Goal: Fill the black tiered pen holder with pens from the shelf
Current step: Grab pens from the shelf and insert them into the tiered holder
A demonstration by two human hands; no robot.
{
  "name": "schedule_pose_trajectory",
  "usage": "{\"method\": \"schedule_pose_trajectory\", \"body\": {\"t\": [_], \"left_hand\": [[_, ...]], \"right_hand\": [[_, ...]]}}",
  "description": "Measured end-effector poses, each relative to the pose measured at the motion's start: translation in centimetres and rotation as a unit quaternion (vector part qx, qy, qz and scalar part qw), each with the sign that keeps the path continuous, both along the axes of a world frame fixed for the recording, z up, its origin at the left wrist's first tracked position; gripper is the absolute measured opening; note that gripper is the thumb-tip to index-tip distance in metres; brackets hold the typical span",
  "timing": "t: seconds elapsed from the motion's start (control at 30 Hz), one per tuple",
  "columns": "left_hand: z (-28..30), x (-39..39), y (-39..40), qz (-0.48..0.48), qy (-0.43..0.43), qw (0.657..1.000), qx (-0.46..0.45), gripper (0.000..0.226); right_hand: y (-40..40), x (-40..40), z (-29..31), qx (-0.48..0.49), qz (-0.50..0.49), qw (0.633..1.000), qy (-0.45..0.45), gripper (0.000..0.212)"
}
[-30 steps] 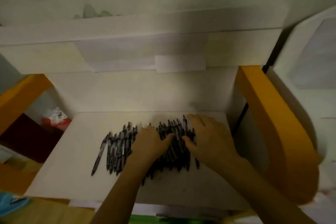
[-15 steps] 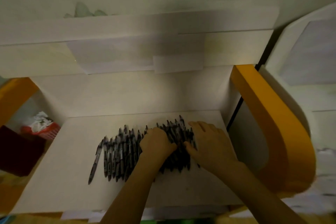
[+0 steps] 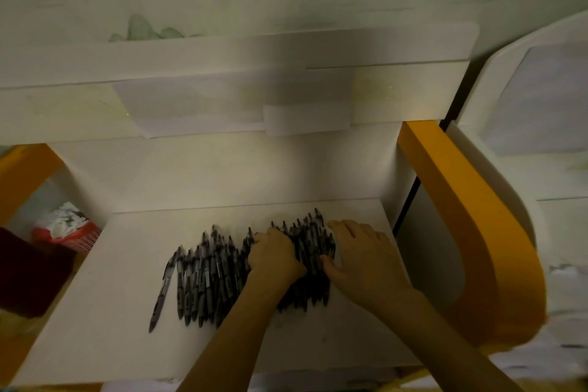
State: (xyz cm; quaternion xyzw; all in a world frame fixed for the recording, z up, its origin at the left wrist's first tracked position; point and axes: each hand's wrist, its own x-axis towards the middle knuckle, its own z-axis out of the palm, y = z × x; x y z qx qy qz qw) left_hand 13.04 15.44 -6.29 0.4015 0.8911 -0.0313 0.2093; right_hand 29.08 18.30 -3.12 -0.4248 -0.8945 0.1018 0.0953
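At far left, a red mesh basket (image 3: 71, 237) of crumpled white material sits beside your pale, matte shelf board (image 3: 95, 312), framed by rounded orange side panels (image 3: 477, 232). A row of slim black pens (image 3: 203, 277) lies mid-shelf. Your left hand (image 3: 273, 256) curls its fingers into the pile; your right hand (image 3: 366, 259) rests at its right edge, fingers together, thumb touching the pens.

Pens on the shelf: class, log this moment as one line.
stage: gathering | pens: piled on white shelf | left hand: curled over pile | right hand: at pile's edge | holder: unseen
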Motion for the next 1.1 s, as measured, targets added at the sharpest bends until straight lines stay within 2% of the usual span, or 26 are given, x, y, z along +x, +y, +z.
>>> {"method": "schedule_pose_trajectory", "body": {"t": [0.17,0.3,0.43,0.53,0.7,0.87,0.97,1.1], "left_hand": [[-0.3,0.2,0.2,-0.013,0.019,1.0,-0.006,0.089],[-0.4,-0.1,0.3,-0.045,0.015,0.999,-0.011,0.056],[-0.2,-0.5,0.3,-0.032,0.016,0.999,0.02,0.025],[-0.3,-1.0,0.3,-0.029,0.006,0.999,0.045,0.039],[-0.6,-1.1,0.2,-0.032,0.011,0.998,0.045,0.037],[-0.9,-1.2,-0.1,-0.026,0.003,0.997,0.075,0.037],[-0.6,-1.1,-0.3,-0.004,-0.018,0.995,0.102,0.03],[0.2,-1.3,-0.7,0.01,-0.021,0.992,0.122,0.037]], "right_hand": [[0.1,-0.4,-0.3,-0.005,0.007,1.0,-0.001,0.062],[0.7,-0.5,-0.1,0.006,0.011,1.0,0.007,0.061],[1.0,-0.7,0.1,0.016,0.017,1.0,0.012,0.061],[1.1,-0.8,0.3,0.018,0.023,0.999,0.012,0.062],[1.1,-0.8,0.6,0.017,0.03,0.999,0.015,0.062],[1.2,-0.9,0.8,0.017,0.027,0.999,0.022,0.059],[1.1,-0.8,1.0,0.02,0.029,0.999,0.025,0.058],[0.9,-0.9,1.6,0.029,0.03,0.999,0.027,0.054]]}}
